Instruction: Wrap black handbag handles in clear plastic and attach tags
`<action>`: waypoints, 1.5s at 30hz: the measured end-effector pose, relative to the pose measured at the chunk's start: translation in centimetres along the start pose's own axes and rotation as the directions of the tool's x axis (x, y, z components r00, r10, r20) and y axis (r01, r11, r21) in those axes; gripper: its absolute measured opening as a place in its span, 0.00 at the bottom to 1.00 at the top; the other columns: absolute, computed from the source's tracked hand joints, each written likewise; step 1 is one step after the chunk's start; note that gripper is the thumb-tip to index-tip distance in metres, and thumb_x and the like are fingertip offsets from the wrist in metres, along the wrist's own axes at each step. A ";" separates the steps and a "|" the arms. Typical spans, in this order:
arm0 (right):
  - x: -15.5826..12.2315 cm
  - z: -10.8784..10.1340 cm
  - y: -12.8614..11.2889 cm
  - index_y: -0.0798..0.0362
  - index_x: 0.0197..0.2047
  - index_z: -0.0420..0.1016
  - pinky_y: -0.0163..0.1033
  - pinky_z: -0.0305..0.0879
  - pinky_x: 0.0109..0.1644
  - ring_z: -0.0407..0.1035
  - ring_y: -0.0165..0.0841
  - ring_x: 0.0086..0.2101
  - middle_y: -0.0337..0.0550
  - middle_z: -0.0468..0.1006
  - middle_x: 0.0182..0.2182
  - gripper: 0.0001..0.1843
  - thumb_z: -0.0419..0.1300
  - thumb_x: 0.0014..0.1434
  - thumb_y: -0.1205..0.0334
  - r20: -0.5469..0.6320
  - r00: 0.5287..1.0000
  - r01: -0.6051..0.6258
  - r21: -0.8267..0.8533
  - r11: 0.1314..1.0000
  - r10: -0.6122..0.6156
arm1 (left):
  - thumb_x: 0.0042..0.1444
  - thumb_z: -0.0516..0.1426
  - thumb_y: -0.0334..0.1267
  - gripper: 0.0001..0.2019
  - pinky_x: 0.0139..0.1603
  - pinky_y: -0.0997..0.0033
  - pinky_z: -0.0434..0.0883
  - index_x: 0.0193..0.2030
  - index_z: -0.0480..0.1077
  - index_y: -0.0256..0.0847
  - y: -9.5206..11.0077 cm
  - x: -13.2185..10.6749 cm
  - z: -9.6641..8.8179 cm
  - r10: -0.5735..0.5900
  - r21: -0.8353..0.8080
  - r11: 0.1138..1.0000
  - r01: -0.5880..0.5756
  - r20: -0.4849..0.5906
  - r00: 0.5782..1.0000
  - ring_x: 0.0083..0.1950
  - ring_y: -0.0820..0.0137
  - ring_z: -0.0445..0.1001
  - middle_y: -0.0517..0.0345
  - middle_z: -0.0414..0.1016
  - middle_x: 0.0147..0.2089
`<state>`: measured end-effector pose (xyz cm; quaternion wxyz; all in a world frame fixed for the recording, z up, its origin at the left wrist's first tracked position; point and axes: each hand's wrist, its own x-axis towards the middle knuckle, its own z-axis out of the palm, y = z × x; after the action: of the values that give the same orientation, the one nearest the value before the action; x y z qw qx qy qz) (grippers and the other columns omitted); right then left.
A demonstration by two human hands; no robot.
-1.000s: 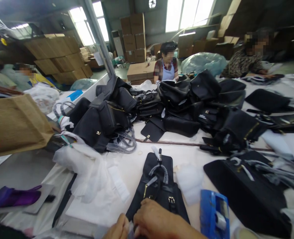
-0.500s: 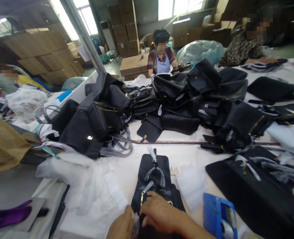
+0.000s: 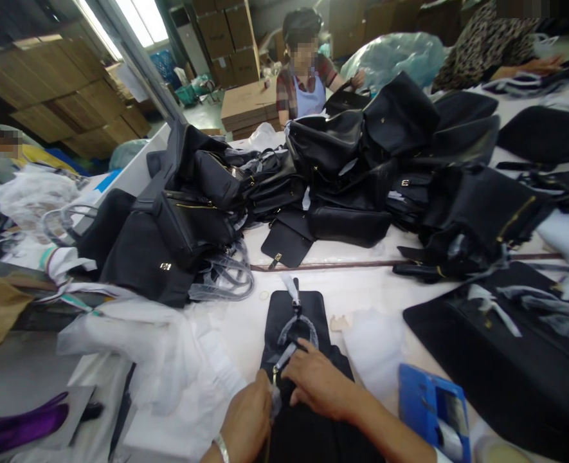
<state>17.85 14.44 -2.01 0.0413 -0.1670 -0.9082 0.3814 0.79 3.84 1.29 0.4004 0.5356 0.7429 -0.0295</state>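
Note:
A flat black leather bag (image 3: 296, 315) lies on the white table in front of me, its wrapped handle and a white tag pointing away. My right hand (image 3: 319, 379) rests on the bag's middle with fingers bent, pinching near a gold zipper pull (image 3: 284, 357). Beside it, my left hand (image 3: 246, 421) is closed on the bag's left edge, with a bit of clear wrap at its fingers. A bracelet shows on my left wrist.
Heaps of black bags (image 3: 207, 199) (image 3: 390, 161) fill the table beyond. A large black bag (image 3: 510, 373) lies at right, a blue tape dispenser (image 3: 433, 411) near my right forearm, white wrapping sheets (image 3: 159, 347) at left. A person (image 3: 306, 71) works across the table, among cardboard boxes (image 3: 226, 38).
The view has tipped down and the bag sits closer. Both hands have slid farther up the bag, the right hand now reaching the zipper pull near the handle.

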 end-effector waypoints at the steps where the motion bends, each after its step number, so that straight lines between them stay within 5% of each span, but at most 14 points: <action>1: -0.3 -0.3 0.5 0.52 0.44 0.73 0.52 0.39 0.65 0.66 0.38 0.46 0.45 0.76 0.41 0.11 0.58 0.58 0.58 -0.016 1.000 -0.024 -0.021 0.999 0.023 | 0.64 0.42 0.36 0.09 0.29 0.72 0.60 0.44 0.60 0.39 -0.4 0.1 0.1 0.001 -0.010 1.000 -0.001 -0.007 1.000 0.30 0.68 0.75 0.51 0.78 0.33; 5: -0.3 0.4 1.9 0.51 0.37 0.74 0.53 0.39 0.65 0.66 0.37 0.45 0.44 0.77 0.38 0.09 0.54 0.63 0.59 -0.016 0.998 -0.058 -0.102 0.993 0.056 | 0.65 0.38 0.37 0.11 0.28 0.72 0.60 0.42 0.60 0.40 -0.8 0.5 0.1 -0.019 -0.021 1.000 0.019 0.008 1.000 0.29 0.68 0.75 0.52 0.77 0.31; 13: 1.3 2.5 1.5 0.52 0.35 0.74 0.55 0.41 0.65 0.67 0.37 0.43 0.42 0.78 0.32 0.08 0.53 0.59 0.66 0.015 1.000 0.023 -0.119 0.993 -0.021 | 0.60 0.45 0.27 0.13 0.34 0.69 0.62 0.49 0.62 0.33 2.2 2.2 0.5 -0.044 0.106 0.994 0.041 0.028 0.999 0.39 0.62 0.77 0.44 0.78 0.39; 16: 0.2 1.3 1.7 0.51 0.46 0.73 0.53 0.41 0.66 0.63 0.38 0.52 0.45 0.76 0.46 0.12 0.55 0.58 0.66 -0.066 0.997 -0.045 -0.044 0.998 0.042 | 0.59 0.46 0.27 0.13 0.33 0.71 0.62 0.51 0.61 0.33 2.3 2.9 0.6 -0.040 0.114 0.993 0.033 0.054 0.998 0.39 0.64 0.77 0.44 0.78 0.40; 20: -1.0 0.4 2.5 0.47 0.60 0.61 0.53 0.45 0.65 0.51 0.43 0.61 0.46 0.61 0.62 0.29 0.59 0.56 0.69 -0.207 0.958 -0.197 0.015 0.980 0.196 | 0.64 0.42 0.33 0.10 0.30 0.73 0.62 0.48 0.60 0.35 2.1 3.3 0.2 -0.042 0.078 0.996 0.037 0.062 0.997 0.32 0.68 0.76 0.47 0.78 0.37; 25: -0.5 1.5 3.1 0.45 0.51 0.71 0.41 0.61 0.51 0.65 0.36 0.47 0.42 0.71 0.48 0.17 0.56 0.60 0.70 -0.197 0.957 -0.206 0.063 0.976 0.215 | 0.65 0.40 0.34 0.09 0.27 0.73 0.61 0.41 0.59 0.39 2.4 3.7 -0.2 -0.045 0.032 0.999 0.043 0.063 0.997 0.27 0.70 0.75 0.52 0.77 0.31; 29: 0.5 2.7 3.3 0.48 0.43 0.74 0.39 0.61 0.43 0.65 0.34 0.40 0.40 0.72 0.38 0.08 0.56 0.62 0.66 -0.228 0.947 -0.226 0.022 0.974 0.225 | 0.64 0.40 0.33 0.08 0.25 0.73 0.60 0.39 0.58 0.40 2.7 4.3 -0.3 -0.071 0.030 0.997 0.070 0.057 0.996 0.26 0.70 0.74 0.54 0.76 0.29; 34: 1.0 3.4 3.2 0.53 0.35 0.73 0.41 0.59 0.40 0.64 0.36 0.37 0.41 0.72 0.34 0.08 0.55 0.64 0.64 -0.211 0.964 -0.191 -0.119 0.974 0.163 | 0.60 0.42 0.27 0.11 0.29 0.69 0.62 0.46 0.61 0.33 4.2 5.5 -0.3 -0.099 0.220 0.972 0.083 0.062 0.993 0.34 0.63 0.77 0.44 0.78 0.36; 38: 0.7 2.8 3.8 0.52 0.41 0.73 0.41 0.58 0.41 0.64 0.36 0.39 0.41 0.72 0.37 0.06 0.56 0.62 0.66 -0.223 0.959 -0.201 -0.089 0.975 0.178 | 0.58 0.44 0.26 0.13 0.32 0.67 0.62 0.49 0.62 0.30 5.1 6.5 -0.2 -0.121 0.270 0.958 0.096 0.077 0.990 0.39 0.60 0.78 0.41 0.79 0.38; 41: 0.7 2.2 4.9 0.47 0.51 0.70 0.40 0.56 0.42 0.65 0.36 0.42 0.41 0.71 0.42 0.15 0.58 0.61 0.67 -0.244 0.942 -0.243 -0.023 0.970 0.231 | 0.60 0.43 0.27 0.14 0.32 0.69 0.62 0.51 0.61 0.29 5.0 6.8 -0.3 -0.130 0.264 0.959 0.103 0.090 0.987 0.38 0.62 0.78 0.41 0.79 0.39; 45: 1.2 2.3 6.1 0.47 0.45 0.74 0.40 0.55 0.41 0.67 0.36 0.41 0.41 0.73 0.37 0.09 0.56 0.63 0.64 -0.195 0.949 -0.258 -0.025 0.966 0.248 | 0.61 0.41 0.27 0.15 0.31 0.69 0.62 0.52 0.60 0.28 5.0 7.4 -0.5 -0.158 0.258 0.957 0.129 0.095 0.983 0.35 0.65 0.78 0.41 0.79 0.40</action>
<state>17.93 17.30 -8.03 0.0744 -0.3187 -0.8804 0.3432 3.83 11.91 -1.03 0.3682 0.5240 0.7459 -0.1829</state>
